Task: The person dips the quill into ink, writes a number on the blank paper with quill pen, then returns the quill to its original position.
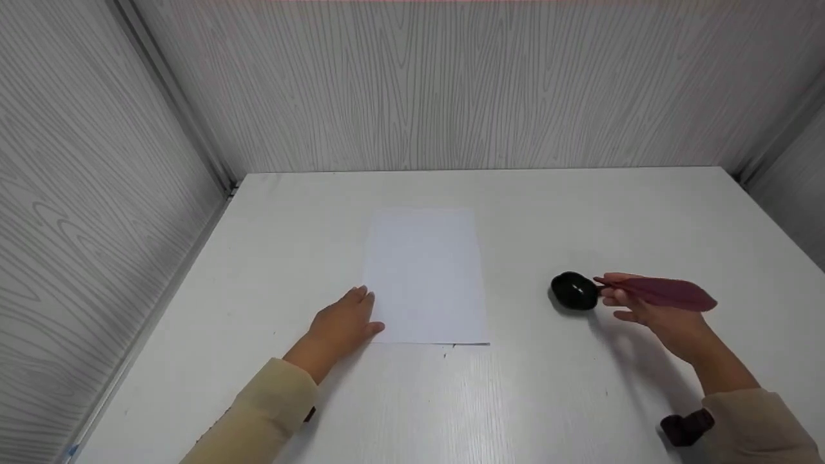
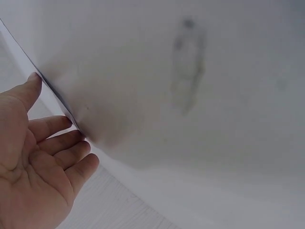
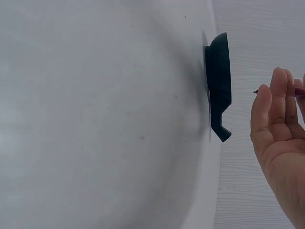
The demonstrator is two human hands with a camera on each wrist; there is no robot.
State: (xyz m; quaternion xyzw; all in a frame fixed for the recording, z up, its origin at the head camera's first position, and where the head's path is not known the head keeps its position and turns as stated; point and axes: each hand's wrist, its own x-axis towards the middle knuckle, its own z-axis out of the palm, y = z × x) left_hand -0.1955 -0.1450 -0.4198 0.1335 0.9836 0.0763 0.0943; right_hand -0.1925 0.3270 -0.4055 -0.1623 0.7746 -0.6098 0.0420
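A sheet of white paper [image 1: 425, 277] lies upright before me in the middle of the table. At its lower left edge rests my left hand [image 1: 345, 322], thumb tip over the sheet; in the left wrist view the left hand [image 2: 43, 162] has thumb and fingertips along the paper's edge, fingers loosely extended. On the right, my right hand [image 1: 667, 325] pinches a dark red feather quill pen [image 1: 677, 294], its plume pointing right and its tip left. Just left of the fingertips sits a small black dish [image 1: 573, 290], seen side-on with a short bent handle in the right wrist view.
The white tabletop [image 1: 419, 412] carries a few tiny dark specks below the paper. Grey wood-grain panels [image 1: 451, 84] close in the table at the back and both sides. Dark wrist-worn devices [image 1: 687, 427] show by the beige sleeves [image 1: 754, 419].
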